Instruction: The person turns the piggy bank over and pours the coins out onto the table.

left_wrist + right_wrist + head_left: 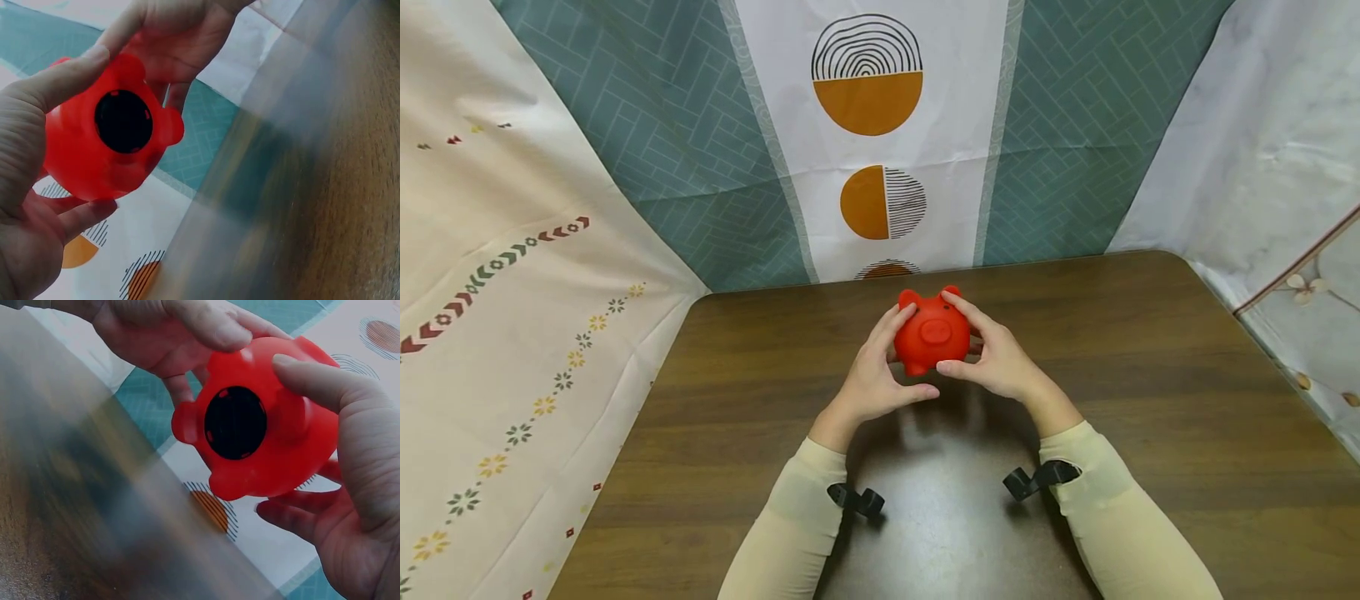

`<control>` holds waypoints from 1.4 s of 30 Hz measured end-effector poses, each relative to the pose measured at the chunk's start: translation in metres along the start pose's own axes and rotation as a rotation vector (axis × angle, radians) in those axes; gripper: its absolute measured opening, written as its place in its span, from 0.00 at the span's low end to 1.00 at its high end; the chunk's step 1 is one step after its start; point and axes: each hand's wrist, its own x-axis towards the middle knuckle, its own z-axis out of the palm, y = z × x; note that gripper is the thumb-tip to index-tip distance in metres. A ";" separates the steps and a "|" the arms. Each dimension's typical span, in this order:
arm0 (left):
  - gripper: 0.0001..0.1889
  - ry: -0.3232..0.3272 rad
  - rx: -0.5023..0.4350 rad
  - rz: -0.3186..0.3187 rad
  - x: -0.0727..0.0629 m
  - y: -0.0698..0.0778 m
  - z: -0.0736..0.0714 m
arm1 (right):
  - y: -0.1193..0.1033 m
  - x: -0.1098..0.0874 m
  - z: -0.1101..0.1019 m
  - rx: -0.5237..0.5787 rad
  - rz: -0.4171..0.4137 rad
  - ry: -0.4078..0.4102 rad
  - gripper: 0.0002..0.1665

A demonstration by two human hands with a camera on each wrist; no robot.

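A red piggy bank (pixel 934 335) is held up near the table's far side, its snout towards the head camera. My left hand (pixel 871 377) has its fingers curved round the pig's left side, the thumb stretched out below. From the other side my right hand (pixel 1006 360) grips it, index finger by an ear and thumb low on the front. Both wrist views show the underside, with stubby feet and a round black plug (pixel 123 122). The same plug (pixel 235 423) faces the right wrist camera. Some fingers are hidden behind the pig.
Below the hands spreads a brown wooden table (pixel 737 467) with a bright glare in its middle. A green and white patterned cloth (pixel 700 108) hangs behind its far edge. Cream cloth (pixel 512 292) covers the left side, pale cloth (pixel 1262 150) the right.
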 end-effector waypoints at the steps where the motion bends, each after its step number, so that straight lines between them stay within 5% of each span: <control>1: 0.51 0.001 0.008 0.008 0.000 0.000 0.000 | -0.001 0.000 0.000 -0.005 0.004 -0.002 0.54; 10: 0.45 0.017 0.047 0.036 0.001 -0.003 -0.003 | -0.039 -0.005 -0.004 -0.025 0.027 -0.032 0.50; 19: 0.45 0.010 -0.014 -0.059 0.000 -0.005 -0.005 | 0.004 0.001 -0.001 0.017 0.014 -0.060 0.50; 30: 0.45 0.042 -0.043 -0.084 -0.001 -0.006 -0.008 | 0.003 0.001 0.003 0.021 0.018 -0.048 0.59; 37: 0.47 0.047 -0.059 -0.093 0.001 -0.040 -0.001 | -0.026 -0.002 0.001 0.070 0.014 -0.053 0.53; 42: 0.47 0.057 -0.037 -0.076 0.000 -0.046 0.000 | -0.037 -0.004 0.000 0.091 0.040 -0.040 0.50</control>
